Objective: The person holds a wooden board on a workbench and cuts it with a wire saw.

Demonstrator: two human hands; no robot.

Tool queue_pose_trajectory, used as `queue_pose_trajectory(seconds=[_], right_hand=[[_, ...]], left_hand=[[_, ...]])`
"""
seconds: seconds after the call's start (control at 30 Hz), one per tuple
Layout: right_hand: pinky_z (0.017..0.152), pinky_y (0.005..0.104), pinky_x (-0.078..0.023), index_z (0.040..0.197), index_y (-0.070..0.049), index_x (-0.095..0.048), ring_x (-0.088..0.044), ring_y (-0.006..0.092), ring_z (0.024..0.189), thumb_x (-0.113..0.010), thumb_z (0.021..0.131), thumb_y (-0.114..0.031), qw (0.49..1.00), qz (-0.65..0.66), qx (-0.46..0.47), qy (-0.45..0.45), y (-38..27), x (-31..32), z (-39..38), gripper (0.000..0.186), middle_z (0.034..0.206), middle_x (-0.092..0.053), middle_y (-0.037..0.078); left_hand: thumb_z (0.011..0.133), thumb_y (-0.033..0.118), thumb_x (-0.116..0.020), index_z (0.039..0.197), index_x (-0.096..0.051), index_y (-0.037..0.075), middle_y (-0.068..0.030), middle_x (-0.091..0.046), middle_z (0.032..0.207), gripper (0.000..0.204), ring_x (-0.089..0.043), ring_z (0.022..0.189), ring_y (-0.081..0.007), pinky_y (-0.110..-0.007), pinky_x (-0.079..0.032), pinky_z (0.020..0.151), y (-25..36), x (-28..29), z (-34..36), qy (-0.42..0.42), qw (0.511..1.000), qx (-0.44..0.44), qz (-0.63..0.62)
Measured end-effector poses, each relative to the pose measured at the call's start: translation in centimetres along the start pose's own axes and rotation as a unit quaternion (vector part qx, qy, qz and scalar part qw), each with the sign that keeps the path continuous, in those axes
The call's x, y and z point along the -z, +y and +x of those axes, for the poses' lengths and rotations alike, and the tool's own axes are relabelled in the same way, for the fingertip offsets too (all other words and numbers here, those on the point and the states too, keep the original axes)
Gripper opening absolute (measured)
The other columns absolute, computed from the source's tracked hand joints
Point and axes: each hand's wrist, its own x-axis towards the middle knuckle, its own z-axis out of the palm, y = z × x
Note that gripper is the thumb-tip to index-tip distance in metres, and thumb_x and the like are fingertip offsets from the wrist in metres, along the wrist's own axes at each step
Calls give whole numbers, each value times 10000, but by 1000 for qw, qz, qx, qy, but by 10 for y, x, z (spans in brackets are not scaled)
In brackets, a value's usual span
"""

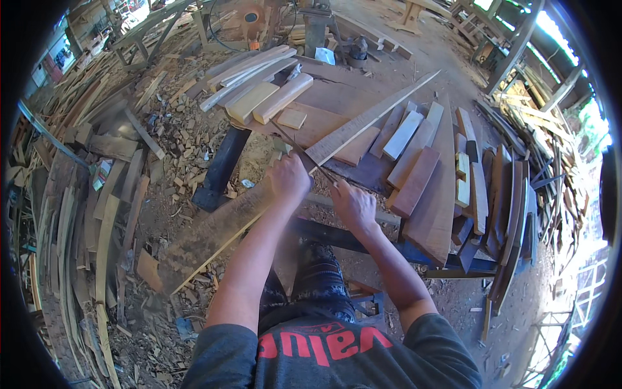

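Observation:
A long tapering wooden plank (372, 121) runs slantwise beneath my hands, from the far right down to the lower left. My left hand (291, 179) is closed over its middle, hiding the full width there. My right hand (354, 205) is closed just right of the plank, at the near end of a thin dark strip (322, 171). This strip crosses the plank close to my left knuckles; its exact kind is too small to tell. The workbench (337, 97) under the plank's far half bears short wooden blocks, among them a reddish-brown one (416, 182).
Pale boards (253, 68) lie stacked at the bench's far left. Several curved and straight pieces (508, 201) crowd its right side. A dark bench leg (221, 165) stands left. Offcuts and chips (175, 129) litter the floor, with long slats (107, 246) heaped farther left.

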Motion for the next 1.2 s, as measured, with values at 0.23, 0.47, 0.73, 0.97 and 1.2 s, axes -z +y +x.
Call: queue_pose_trajectory(seconds=[0.23, 0.47, 0.73, 0.97, 1.2], right_hand=[[566, 489, -492, 801, -96, -543, -665, 336, 624, -570, 939, -316, 1000, -11, -19, -15, 25, 19, -57, 261, 666, -647, 138], [557, 492, -495, 792, -94, -545, -660, 336, 608, -560, 941, -322, 999, -1, 20, 37, -2, -4, 8, 273, 641, -641, 135], [564, 472, -512, 797, -91, -550, -668, 336, 615, -559, 942, -320, 999, -18, -21, -20, 27, 26, -62, 271, 641, -645, 139], [574, 476, -513, 814, -79, -566, -670, 347, 626, -523, 954, -353, 1000, -12, 1, 1, -8, -6, 12, 310, 657, -651, 153], [565, 478, -512, 825, -84, -572, -665, 344, 614, -542, 947, -339, 1000, -8, -6, -4, 19, 16, -51, 285, 654, -650, 149]], left_hand=[[790, 163, -616, 971, -630, 70, -84, -677, 908, 204, -666, 904, -247, -439, -490, 758, -1, 6, -3, 8, 1000, 0, 29], [785, 150, -615, 972, -626, 71, -78, -678, 910, 204, -661, 902, -234, -453, -481, 769, 6, 3, -2, 7, 1000, -4, 14], [791, 142, -609, 970, -621, 65, -80, -674, 900, 195, -664, 897, -233, -457, -480, 786, -2, 4, -3, 14, 999, -1, 33], [786, 167, -625, 988, -610, 64, -88, -672, 915, 227, -665, 889, -242, -448, -478, 783, 6, 3, -3, 6, 1000, -9, 10], [777, 183, -642, 981, -598, 68, -92, -672, 916, 238, -663, 883, -248, -448, -478, 773, -4, 4, -5, 27, 999, -6, 23]])
